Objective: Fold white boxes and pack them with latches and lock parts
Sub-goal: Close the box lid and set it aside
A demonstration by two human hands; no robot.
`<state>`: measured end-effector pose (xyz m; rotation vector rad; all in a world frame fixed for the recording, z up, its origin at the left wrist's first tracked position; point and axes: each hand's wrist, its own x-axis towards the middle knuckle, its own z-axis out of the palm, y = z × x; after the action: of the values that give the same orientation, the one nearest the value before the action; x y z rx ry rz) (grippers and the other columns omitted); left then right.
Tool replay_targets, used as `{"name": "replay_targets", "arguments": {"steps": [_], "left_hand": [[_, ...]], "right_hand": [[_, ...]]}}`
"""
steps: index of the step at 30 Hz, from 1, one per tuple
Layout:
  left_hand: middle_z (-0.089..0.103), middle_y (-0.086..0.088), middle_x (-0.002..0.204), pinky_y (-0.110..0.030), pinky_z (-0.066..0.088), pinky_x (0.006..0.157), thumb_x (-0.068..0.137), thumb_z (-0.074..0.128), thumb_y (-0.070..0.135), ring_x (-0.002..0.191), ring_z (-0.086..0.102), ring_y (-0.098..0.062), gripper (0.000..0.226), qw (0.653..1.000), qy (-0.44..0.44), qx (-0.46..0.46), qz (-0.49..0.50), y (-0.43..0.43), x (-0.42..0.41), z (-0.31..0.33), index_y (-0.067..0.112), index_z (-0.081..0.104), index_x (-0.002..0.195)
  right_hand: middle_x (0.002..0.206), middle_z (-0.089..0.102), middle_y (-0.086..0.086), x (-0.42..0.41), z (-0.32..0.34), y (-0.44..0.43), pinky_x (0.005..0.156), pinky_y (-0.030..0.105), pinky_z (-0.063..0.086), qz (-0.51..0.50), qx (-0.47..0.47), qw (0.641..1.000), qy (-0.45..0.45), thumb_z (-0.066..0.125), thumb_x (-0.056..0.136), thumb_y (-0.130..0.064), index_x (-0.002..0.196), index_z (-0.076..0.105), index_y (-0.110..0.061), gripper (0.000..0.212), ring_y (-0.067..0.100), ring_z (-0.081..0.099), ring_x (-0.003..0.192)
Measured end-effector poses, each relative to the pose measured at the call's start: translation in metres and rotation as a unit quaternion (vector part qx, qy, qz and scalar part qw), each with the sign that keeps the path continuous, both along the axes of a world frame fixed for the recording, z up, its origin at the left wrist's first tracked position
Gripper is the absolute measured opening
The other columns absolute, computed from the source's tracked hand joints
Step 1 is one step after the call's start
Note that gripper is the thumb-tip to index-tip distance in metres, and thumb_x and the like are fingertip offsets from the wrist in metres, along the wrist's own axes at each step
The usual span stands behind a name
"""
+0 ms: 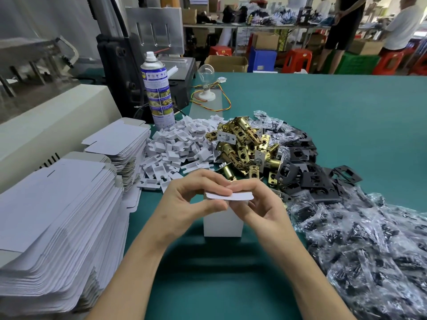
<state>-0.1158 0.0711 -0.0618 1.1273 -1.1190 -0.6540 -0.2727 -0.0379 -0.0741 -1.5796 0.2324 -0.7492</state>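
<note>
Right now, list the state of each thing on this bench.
white box: erected, upright, flap unclosed.
left hand: pinches the flap.
right hand: pinches the flap.
box blanks: flat, stacked.
spray can: upright.
light bulb: unlit, in socket.
latches: loose, heaped.

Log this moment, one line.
step: folding | left hand: pinches flap | right hand: pinches flap | box: upright on table | latches: piled behind

I have open green table (346, 107) far ahead on the right and a bare patch at the near edge. Stacks of flat boxes (57, 215) wall off my left; white inserts (175, 148), brass latches (242, 144), black plates (300, 162) and bagged parts (369, 245) crowd the middle and right side
</note>
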Motion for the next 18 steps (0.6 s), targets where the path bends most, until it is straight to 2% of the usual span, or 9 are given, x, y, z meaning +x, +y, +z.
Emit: {"name": "replay_targets", "arguments": {"steps": [3, 7, 10, 14, 18], "left_hand": [[0.073, -0.003, 0.115, -0.037, 0.054, 0.096, 0.08, 0.085, 0.049, 0.114, 0.067, -0.028, 0.023, 1.0, 0.005, 0.014, -0.006, 0.0024, 0.0001, 0.0007, 0.029, 0.085, 0.092], [0.075, -0.002, 0.115, -0.031, 0.054, 0.096, 0.085, 0.081, 0.031, 0.114, 0.07, -0.023, 0.012, 0.999, -0.029, 0.012, 0.029, 0.0002, 0.0, 0.0006, 0.029, 0.084, 0.096], [0.077, -0.002, 0.116, -0.028, 0.055, 0.096, 0.086, 0.079, 0.031, 0.115, 0.071, -0.024, 0.014, 0.998, -0.027, 0.012, 0.047, 0.0, 0.0007, -0.0001, 0.025, 0.084, 0.097], [0.079, 0.0, 0.115, -0.027, 0.055, 0.095, 0.086, 0.078, 0.031, 0.114, 0.072, -0.023, 0.016, 0.998, -0.031, 0.007, 0.062, -0.0014, -0.0004, -0.0007, 0.028, 0.083, 0.101], [0.079, 0.001, 0.112, -0.027, 0.056, 0.091, 0.088, 0.077, 0.035, 0.111, 0.072, -0.023, 0.017, 0.996, -0.041, 0.014, 0.081, -0.0026, -0.0009, -0.0021, 0.036, 0.083, 0.103]], "right_hand": [[0.112, 0.072, 0.002, 0.0005, -0.0012, -0.0005, 0.097, 0.042, 0.055, -0.007, -0.001, 1.0, 0.004, 0.064, 0.099, -0.022, 0.108, 0.071, -0.024, 0.011, 0.023, 0.068, 0.111], [0.122, 0.07, -0.001, -0.0012, 0.0002, -0.0003, 0.092, 0.032, 0.052, 0.003, -0.007, 0.999, 0.031, 0.068, 0.093, -0.031, 0.119, 0.068, -0.027, 0.026, 0.021, 0.067, 0.113], [0.124, 0.069, 0.003, -0.0015, 0.0004, 0.0009, 0.094, 0.035, 0.053, -0.021, -0.001, 0.999, 0.027, 0.062, 0.096, -0.04, 0.12, 0.069, -0.026, 0.028, 0.024, 0.065, 0.117], [0.119, 0.071, 0.001, 0.0011, -0.0012, 0.0045, 0.088, 0.03, 0.054, -0.069, -0.019, 0.997, 0.021, 0.056, 0.102, -0.028, 0.117, 0.071, -0.028, 0.022, 0.024, 0.067, 0.112], [0.114, 0.072, -0.001, 0.0025, -0.0006, 0.0077, 0.077, 0.023, 0.054, -0.091, -0.031, 0.995, 0.011, 0.056, 0.103, -0.029, 0.116, 0.07, -0.03, 0.019, 0.02, 0.069, 0.102]]}}
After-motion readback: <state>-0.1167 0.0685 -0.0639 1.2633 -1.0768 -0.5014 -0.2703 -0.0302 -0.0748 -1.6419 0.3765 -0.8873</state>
